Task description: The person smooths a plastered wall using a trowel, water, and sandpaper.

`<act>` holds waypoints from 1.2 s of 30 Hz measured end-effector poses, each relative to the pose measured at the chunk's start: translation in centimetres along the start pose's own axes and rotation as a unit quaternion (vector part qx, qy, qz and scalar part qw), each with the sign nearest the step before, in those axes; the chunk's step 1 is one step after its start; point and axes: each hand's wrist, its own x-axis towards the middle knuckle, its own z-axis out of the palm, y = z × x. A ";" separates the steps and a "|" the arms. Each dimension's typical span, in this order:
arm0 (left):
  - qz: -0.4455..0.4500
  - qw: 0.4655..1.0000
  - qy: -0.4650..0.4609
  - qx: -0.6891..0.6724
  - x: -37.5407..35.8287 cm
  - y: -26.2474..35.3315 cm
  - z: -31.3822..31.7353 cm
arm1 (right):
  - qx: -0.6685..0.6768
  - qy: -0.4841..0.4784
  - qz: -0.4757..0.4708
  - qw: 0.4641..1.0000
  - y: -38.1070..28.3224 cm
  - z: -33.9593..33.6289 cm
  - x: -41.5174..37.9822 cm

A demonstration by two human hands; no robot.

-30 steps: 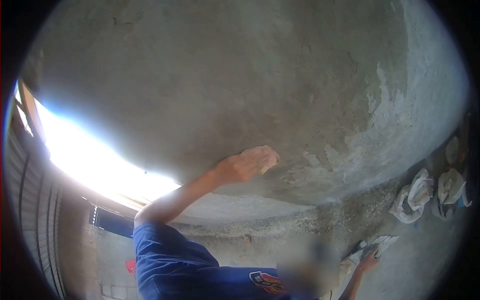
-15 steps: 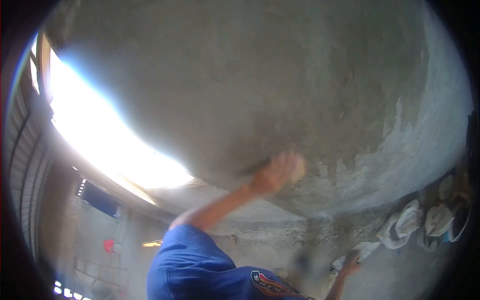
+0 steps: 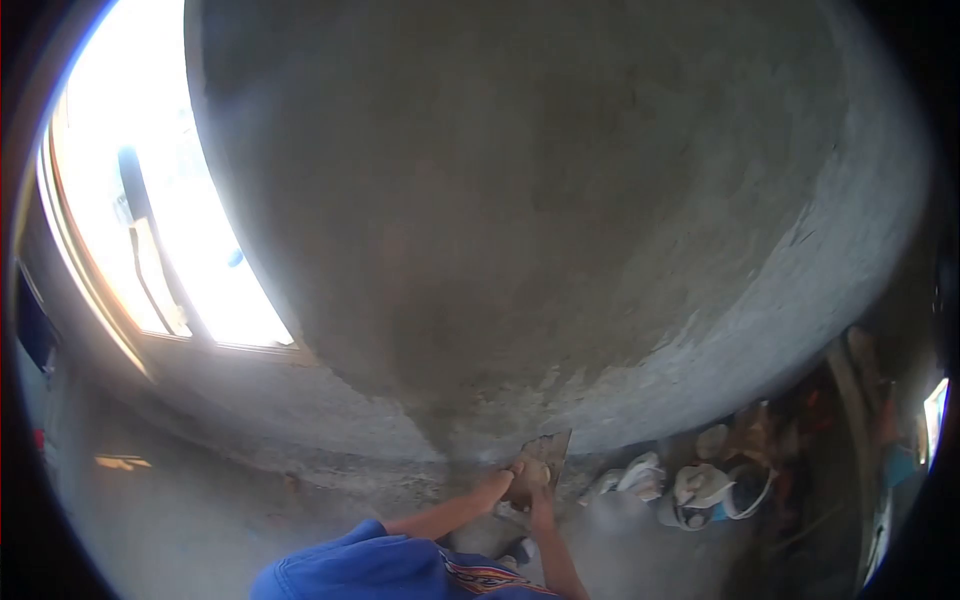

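In front of my body, low by the foot of the wall, my two hands are close together. My left hand [image 3: 503, 484] reaches in from the left, its fingers closed at the near edge of a flat, grey-brown plastering trowel [image 3: 555, 449]. Beside it, my right hand [image 3: 539, 483] comes up from below, closed around the same tool. The trowel's flat plate tilts upward, and its handle is hidden by my hands. Above them rises the grey plastered wall [image 3: 520, 220], with a darker, damp-looking coat ending in a ragged lower edge.
Right of my hands, white sacks [image 3: 640, 477] and a bucket [image 3: 748, 492] stand along the wall's base. A bright window opening [image 3: 215, 270] lies on the left. Planks [image 3: 850, 430] and clutter are at the far right. A yellowish strip [image 3: 122, 461] lies at the lower left.
My left hand has come down from the wall surface to meet my right hand. The view has turned, bringing the window frame and the sacks further into sight.
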 end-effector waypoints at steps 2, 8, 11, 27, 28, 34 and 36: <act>0.000 1.000 -0.016 -0.003 0.3 0.7 0.1 | -0.184 -0.024 -0.069 0.980 -1.6 1.0 -0.3; 0.103 0.993 -0.050 -0.022 -2.2 1.9 0.0 | -0.276 0.039 -0.065 0.958 -5.9 1.8 -1.1; 0.240 0.970 -0.018 0.044 -2.0 0.1 0.9 | -0.021 0.075 0.063 0.995 -7.9 2.7 -1.3; 0.449 0.774 0.133 0.427 -9.2 12.5 -11.9 | -0.355 0.254 -0.629 0.644 -35.2 13.0 2.9; 0.513 0.721 0.185 0.428 -9.8 13.3 -12.7 | -0.347 0.274 -0.689 0.574 -38.1 14.1 3.9; 0.615 0.713 0.221 0.253 -11.3 18.3 -16.1 | -0.377 0.303 -0.762 0.431 -50.4 17.3 11.3; 0.575 0.782 0.157 0.184 -10.2 19.9 -17.5 | -0.360 0.289 -0.766 0.447 -48.1 21.0 12.7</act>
